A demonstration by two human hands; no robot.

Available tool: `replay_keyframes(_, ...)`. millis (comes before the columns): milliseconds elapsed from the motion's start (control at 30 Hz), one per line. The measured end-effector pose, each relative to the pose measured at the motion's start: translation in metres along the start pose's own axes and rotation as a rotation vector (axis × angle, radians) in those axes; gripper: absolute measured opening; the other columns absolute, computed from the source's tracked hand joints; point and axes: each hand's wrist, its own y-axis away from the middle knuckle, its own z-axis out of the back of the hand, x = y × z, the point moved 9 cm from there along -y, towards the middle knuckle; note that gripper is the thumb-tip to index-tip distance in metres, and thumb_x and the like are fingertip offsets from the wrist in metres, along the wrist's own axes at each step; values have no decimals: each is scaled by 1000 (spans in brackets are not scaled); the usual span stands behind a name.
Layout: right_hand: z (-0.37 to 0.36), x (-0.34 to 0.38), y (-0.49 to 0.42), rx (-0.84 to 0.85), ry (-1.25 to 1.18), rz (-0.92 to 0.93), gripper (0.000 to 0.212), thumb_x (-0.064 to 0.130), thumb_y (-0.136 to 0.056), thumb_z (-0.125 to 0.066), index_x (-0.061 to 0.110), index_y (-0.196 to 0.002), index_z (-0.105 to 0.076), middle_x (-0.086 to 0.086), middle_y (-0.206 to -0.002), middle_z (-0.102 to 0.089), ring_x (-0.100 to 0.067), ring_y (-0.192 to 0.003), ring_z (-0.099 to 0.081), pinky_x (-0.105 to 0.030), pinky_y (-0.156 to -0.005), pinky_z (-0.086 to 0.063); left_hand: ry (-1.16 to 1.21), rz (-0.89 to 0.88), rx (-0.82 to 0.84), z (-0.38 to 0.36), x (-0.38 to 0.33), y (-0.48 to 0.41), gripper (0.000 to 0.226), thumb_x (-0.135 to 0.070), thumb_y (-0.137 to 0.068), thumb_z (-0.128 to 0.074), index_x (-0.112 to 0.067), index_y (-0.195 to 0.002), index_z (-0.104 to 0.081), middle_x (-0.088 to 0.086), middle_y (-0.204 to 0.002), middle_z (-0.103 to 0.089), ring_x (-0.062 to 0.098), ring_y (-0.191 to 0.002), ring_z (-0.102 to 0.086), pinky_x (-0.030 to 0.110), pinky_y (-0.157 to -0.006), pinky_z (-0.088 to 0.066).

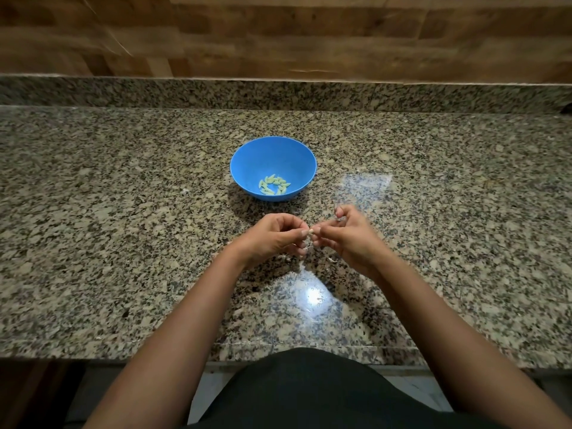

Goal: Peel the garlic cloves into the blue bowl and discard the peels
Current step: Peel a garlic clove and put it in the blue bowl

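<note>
Both hands pinch one garlic clove above the tabletop, just short of the blue bowl.

The left hand [275, 235] and right hand [348, 235] each grip the garlic clove [312, 232] between curled fingertips, its long axis roughly left-right. The blue bowl [247, 162] stands just beyond, holding peeled cloves [274, 184]; speckled tabletop [123, 212] lies around.

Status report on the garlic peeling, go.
Left hand and right hand both pinch one garlic clove. Peeled cloves lie in blue bowl. Path to bowl unobstructed.
</note>
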Motion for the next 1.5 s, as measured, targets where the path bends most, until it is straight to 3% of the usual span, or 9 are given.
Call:
replay_keyframes(200, -2, -5, 1, -36, -98, -8, 33, -16, -87, -46, 13, -95, -33, -14, -76, -58, -20, -62, -57, -25, -59, -51, 75, -22, -15, 1, 1, 0, 6, -2, -90, -53, -3, -89, -59, 6, -80, -62, 13, -70, -62, 24, -71, -57)
replay_keyframes(333, -9, -8, 4, 0, 280, -6, 8, 0, -93, -47, 7, -94, -49, -6, -79, -57, -13, -63, -54, -23, -58, -46, 198, -32, -49, -1, 0, -1, 5, -4, -89, -54, -4, -87, -59, 3, -74, -62, 10, -65, -63, 21, -64, -56)
replay_keyframes(500, -3, -2, 8, -25, 545, 45, 27, 18, -98, -42, 8, -79, -58, -1, -66, -52, -13, -58, -44, -25, -52, -37, 222, -34, -107, 6, 4, 0, 4, -3, -90, -54, -4, -87, -57, 5, -75, -58, 9, -64, -60, 21, -62, -56)
replay_keyframes(700, -1, 5, 8, -35, 438, 103, 12, 13, -87, -62, 3, -94, -65, -5, -72, -64, -8, -52, -56, -23, -49, -47, 80, -29, -91, 5, 1, -1, 5, -4, -92, -53, -4, -89, -57, 5, -80, -57, 10, -70, -59, 23, -68, -57)
replay_keyframes(833, -5, 16, 11, -46, 728, 193, 12, 19, -89, -61, 10, -92, -68, 7, -66, -60, 3, -48, -50, -13, -47, -38, -151, 14, -67, 4, -3, -1, 3, -9, -92, -54, -7, -92, -57, 4, -81, -59, 12, -73, -60, 22, -69, -55)
replay_keyframes(933, -7, 21, 8, -61, 932, 247, 13, 23, -91, -60, 12, -89, -68, 8, -67, -57, -3, -55, -48, -16, -51, -37, -212, 0, -91, 4, -4, -1, 3, -10, -92, -55, -9, -93, -58, 3, -83, -60, 12, -74, -61, 20, -68, -53)
replay_keyframes(1067, 4, 14, 8, -144, 427, 155, 15, 16, -91, -58, 6, -83, -66, -10, -74, -62, -10, -51, -47, -21, -44, -40, 41, -118, -251, 12, -4, -1, 6, -6, -89, -58, -6, -94, -62, 5, -85, -65, 14, -79, -64, 27, -77, -57)
replay_keyframes(1200, 0, -3, 8, -182, 49, 65, 13, 8, -91, -56, 5, -81, -64, -6, -71, -63, -10, -48, -46, -19, -40, -37, 104, -208, -357, 13, -7, 4, 10, -2, -87, -61, -1, -96, -63, 9, -84, -68, 11, -76, -67, 23, -73, -56)
replay_keyframes(1500, -1, 2, 11, -212, 224, 181, 14, 14, -90, -60, 3, -84, -64, -9, -71, -62, -10, -46, -46, -22, -41, -40, 55, -252, -386, 14, -12, 8, 8, -3, -85, -64, 1, -92, -66, 5, -78, -68, 8, -70, -65, 23, -69, -55)
